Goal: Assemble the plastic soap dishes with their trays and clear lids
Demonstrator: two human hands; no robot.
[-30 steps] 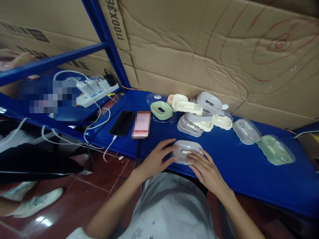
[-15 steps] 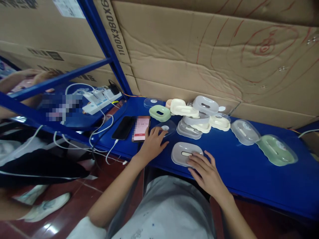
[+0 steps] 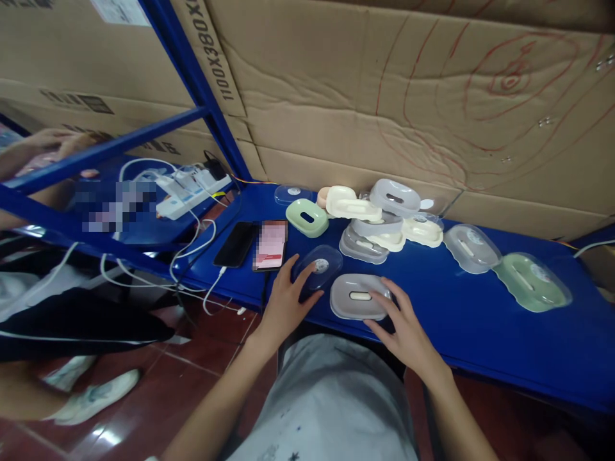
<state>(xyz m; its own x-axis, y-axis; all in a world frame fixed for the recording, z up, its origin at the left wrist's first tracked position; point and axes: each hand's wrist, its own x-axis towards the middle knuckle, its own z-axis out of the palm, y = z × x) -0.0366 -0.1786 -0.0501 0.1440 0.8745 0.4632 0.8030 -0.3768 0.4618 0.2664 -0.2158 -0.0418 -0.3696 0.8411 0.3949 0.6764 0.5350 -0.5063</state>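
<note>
Left hand (image 3: 287,299): fingers spread, tips over clear lid (image 3: 327,271); whether gripping, cannot tell. Right hand (image 3: 403,330): half-curled, lightly holding right end of grey dish (image 3: 343,299), thumb at near rim. Dish flat on worktop (image 3: 461,320) near front edge, white bar (image 3: 360,296) in middle. Lid just left. Green dish (image 3: 318,221) behind lid.

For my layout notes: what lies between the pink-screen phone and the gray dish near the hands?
In the head view, a clear lid lies there, partly covered by the left hand.
</note>
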